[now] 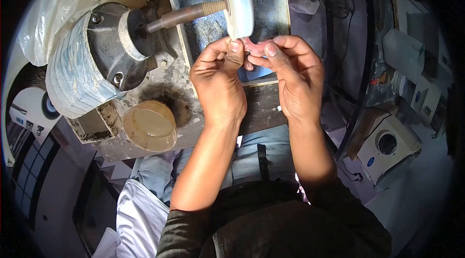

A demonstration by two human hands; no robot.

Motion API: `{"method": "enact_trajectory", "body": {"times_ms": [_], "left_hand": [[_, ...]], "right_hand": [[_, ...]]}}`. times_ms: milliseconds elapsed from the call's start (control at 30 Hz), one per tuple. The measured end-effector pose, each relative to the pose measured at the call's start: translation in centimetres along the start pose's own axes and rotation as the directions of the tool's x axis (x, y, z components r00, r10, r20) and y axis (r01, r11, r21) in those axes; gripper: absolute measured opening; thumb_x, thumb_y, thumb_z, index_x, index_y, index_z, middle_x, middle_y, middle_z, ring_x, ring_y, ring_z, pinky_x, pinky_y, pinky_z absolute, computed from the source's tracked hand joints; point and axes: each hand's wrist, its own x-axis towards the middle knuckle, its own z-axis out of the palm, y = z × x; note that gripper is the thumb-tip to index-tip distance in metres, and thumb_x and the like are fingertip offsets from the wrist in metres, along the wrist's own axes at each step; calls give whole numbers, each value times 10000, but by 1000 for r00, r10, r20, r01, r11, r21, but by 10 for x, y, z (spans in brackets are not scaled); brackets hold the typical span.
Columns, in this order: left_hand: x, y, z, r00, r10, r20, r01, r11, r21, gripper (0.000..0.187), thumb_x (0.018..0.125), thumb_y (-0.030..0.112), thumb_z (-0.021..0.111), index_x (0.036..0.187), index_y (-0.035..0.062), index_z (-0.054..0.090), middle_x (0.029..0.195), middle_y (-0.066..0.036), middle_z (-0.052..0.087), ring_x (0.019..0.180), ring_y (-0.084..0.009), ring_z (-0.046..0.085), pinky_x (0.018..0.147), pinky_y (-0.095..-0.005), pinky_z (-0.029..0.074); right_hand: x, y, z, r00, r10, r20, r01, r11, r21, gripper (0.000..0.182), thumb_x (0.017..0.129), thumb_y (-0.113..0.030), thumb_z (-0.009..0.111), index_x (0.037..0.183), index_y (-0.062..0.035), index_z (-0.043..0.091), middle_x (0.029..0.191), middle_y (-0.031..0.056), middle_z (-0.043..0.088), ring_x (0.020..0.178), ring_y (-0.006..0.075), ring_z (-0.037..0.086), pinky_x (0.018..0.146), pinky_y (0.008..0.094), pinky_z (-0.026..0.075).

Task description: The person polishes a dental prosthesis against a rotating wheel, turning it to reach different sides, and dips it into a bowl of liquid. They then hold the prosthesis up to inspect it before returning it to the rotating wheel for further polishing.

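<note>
A pink, curved denture (257,47) is pinched between my two hands, just below the polishing wheel (238,5). My left hand (220,76) grips its left end with thumb and fingers, right at the wheel's lower edge. On the other side, my right hand (300,71) holds the right end between thumb and fingertips. Fingers cover part of the denture. The white wheel has a blurred rim and sits on a threaded, rust-brown shaft (189,15) that comes out of the motor (109,50).
Behind the wheel stands a light-walled tray (286,1) with a blue, fibre-littered lining. A round bowl of cloudy liquid (150,126) is on the worn bench (193,134), left of my forearms. Clear plastic sheeting (58,11) hangs at upper left. A cream-coloured device (387,146) lies at right.
</note>
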Motion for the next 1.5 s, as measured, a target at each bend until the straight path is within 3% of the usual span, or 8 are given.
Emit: {"method": "enact_trajectory", "body": {"times_ms": [267, 600, 867, 1133, 1500], "left_hand": [[1, 2, -2, 997, -71, 3, 71, 993, -98, 92, 895, 19, 602, 947, -44, 643, 876, -123, 682, 679, -127, 573, 599, -236, 450], [1, 6, -4, 996, -84, 22, 86, 990, -115, 91, 897, 2, 586, 952, -40, 645, 877, -116, 681, 748, -132, 617, 595, -243, 456], [0, 6, -6, 1000, 10, 21, -11, 1000, 19, 89, 878, 10, 624, 955, -29, 646, 876, -86, 670, 675, -102, 558, 602, -233, 455], [0, 6, -9, 991, 116, 67, -125, 980, 155, 96, 850, -9, 656, 945, -22, 651, 849, -63, 652, 674, -94, 538, 608, -219, 439], [0, 6, -9, 989, 134, 61, -143, 974, 174, 81, 839, -7, 673, 919, -14, 666, 867, -63, 661, 694, -90, 543, 621, -218, 443]], "right_hand": [[21, -17, 12, 999, 15, 34, -9, 985, -175, 147, 864, -25, 650, 950, 82, 599, 839, 140, 667, 759, 168, 679, 701, 254, 563], [39, -30, 18, 991, 96, 96, -57, 937, -344, 95, 847, -8, 646, 900, 67, 624, 795, 120, 666, 699, 143, 670, 651, 244, 556], [33, -29, 17, 980, -103, 171, 172, 866, -469, 61, 838, 32, 636, 897, 46, 639, 771, 87, 675, 699, 103, 652, 636, 213, 510], [32, -28, 13, 969, -154, 191, 228, 855, -466, 74, 830, 49, 639, 903, 41, 651, 785, 71, 677, 726, 90, 648, 650, 202, 502], [30, -27, 13, 951, -221, 215, 297, 843, -449, 101, 829, 75, 619, 916, 39, 656, 830, 76, 677, 749, 100, 653, 680, 208, 525]]}}
